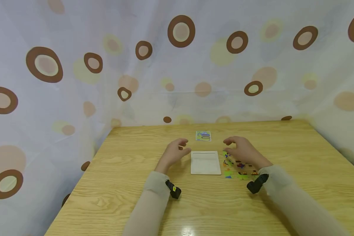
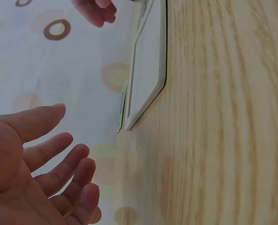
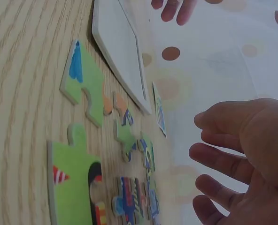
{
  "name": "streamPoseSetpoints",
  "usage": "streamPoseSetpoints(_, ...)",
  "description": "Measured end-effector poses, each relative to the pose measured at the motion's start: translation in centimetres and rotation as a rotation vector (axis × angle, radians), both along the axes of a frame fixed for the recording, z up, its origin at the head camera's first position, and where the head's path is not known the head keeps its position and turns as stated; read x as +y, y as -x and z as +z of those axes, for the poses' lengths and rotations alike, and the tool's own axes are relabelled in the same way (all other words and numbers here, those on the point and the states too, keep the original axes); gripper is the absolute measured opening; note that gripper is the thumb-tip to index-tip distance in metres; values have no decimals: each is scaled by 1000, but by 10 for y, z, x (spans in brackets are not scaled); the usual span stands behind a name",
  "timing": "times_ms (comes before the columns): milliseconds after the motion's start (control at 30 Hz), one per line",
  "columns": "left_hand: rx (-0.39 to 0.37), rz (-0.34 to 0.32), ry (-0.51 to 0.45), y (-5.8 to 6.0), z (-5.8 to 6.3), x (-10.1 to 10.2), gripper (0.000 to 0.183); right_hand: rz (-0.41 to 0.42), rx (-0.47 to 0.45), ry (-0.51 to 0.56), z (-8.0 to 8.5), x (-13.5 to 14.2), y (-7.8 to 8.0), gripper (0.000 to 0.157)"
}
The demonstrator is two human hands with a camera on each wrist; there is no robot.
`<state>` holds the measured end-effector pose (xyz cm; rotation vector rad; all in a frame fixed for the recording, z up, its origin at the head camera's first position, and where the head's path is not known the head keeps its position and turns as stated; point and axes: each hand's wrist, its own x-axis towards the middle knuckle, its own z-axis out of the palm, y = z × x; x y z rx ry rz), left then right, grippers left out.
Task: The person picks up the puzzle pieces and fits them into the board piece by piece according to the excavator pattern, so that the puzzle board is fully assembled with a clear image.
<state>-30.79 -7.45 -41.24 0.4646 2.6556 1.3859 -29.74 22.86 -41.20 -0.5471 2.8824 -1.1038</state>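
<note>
A white square puzzle tray (image 1: 206,163) with a raised rim lies on the table between the two hands. Just left of it, my left hand (image 1: 174,152) hovers with relaxed, slightly bent fingers and holds nothing. My right hand (image 1: 243,150) is held above the loose jigsaw pieces (image 1: 242,176) to the tray's right, also holding nothing. In the right wrist view, a green piece with a blue corner (image 3: 85,79) and a green piece with a red striped mark (image 3: 71,183) lie flat, apart from each other. The right hand covers part of the pieces in the head view.
Behind the tray lies a small printed picture card (image 1: 203,136). Everything rests on a wooden table (image 1: 129,183). A white curtain with brown and yellow spots (image 1: 153,75) stands along the table's back and sides.
</note>
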Motion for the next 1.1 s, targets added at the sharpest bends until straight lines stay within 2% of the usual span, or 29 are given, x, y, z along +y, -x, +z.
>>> streamPoseSetpoints(300,-44,-19,0,7,0,3,42,36,-16,-60,0,11,8,40)
streamPoseSetpoints(433,-70,-21,-18,10,-2,4,42,51,-10,-85,-3,14,14,39)
streamPoseSetpoints(733,-150,-40,-79,15,-9,4,41,61,-57,-105,-6,14,18,40)
streamPoseSetpoints(1100,-119,-60,-45,18,-16,6,37,57,-70,-151,-6,15,17,33)
